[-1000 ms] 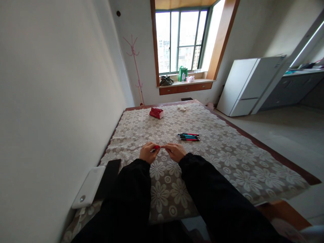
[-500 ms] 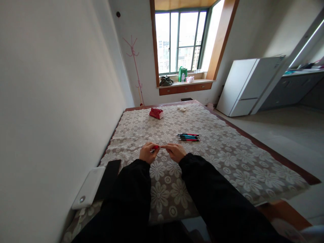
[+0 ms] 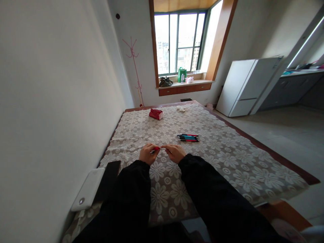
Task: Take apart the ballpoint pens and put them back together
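Observation:
My left hand [image 3: 147, 154] is closed around a red and black pen [image 3: 156, 148], its red end poking out between thumb and fingers toward the right. Most of the pen is hidden in the grip. Facing it, my right hand [image 3: 175, 152] has its index finger stretched out to the pen's small pale tip; whether finger and tip touch is too small to tell. The right thumb sits lower, apart from the index fingertip. Just beyond my right hand lies a row of several pens [image 3: 187, 138], black, red and blue, side by side on the flowered tablecloth [image 3: 159, 195].
A red tissue pack [image 3: 156, 114] lies toward the far side of the table, with a small pale item [image 3: 181, 109] to its right. At the near left are a white power bank [image 3: 88, 189] and a dark flat phone-like object [image 3: 108, 179], beside the wall [image 3: 50, 101].
The pen and both hands stay nearly in place. My right index fingertip has shifted very slightly at the pen's tip. The view has tilted a little.

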The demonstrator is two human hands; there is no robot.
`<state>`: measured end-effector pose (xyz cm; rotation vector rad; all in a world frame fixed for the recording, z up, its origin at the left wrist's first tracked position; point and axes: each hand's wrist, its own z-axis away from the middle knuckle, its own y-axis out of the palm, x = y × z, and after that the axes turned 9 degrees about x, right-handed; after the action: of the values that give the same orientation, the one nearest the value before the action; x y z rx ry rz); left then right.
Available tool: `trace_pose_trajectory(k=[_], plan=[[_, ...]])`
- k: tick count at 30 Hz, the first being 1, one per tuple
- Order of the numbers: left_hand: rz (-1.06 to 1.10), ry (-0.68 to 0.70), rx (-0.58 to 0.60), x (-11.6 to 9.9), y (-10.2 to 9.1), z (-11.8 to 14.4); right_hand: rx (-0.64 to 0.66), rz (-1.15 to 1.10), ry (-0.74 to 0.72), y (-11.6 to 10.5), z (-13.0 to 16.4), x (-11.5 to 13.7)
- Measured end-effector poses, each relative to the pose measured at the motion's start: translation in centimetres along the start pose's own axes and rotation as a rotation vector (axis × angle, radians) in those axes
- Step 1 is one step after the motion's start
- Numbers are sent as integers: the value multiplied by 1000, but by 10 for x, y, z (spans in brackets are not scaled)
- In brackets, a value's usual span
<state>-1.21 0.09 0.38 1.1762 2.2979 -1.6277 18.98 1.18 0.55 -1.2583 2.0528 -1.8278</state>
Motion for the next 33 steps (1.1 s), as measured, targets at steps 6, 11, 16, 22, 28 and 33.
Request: trace_pose_trajectory(k=[6,11,16,22,28,33], plan=[[-31,35,43,1,2,0,-26,-92,25,3,-2,3],[1,58,49,2,3,0,-42,-202,-12,6,-4,4],[87,-46,10,-2,1,1,-153,-513,94,9,-9,-4],[113,-35,126,-6,1,2,-306,-1153,117,8,-18,-11],[160,11,179,-7,0,2,-509,-1313,77,-1,-16,-2],[159,25,204,-10,-2,2,-467,-1345,39,-5,-12,7]])
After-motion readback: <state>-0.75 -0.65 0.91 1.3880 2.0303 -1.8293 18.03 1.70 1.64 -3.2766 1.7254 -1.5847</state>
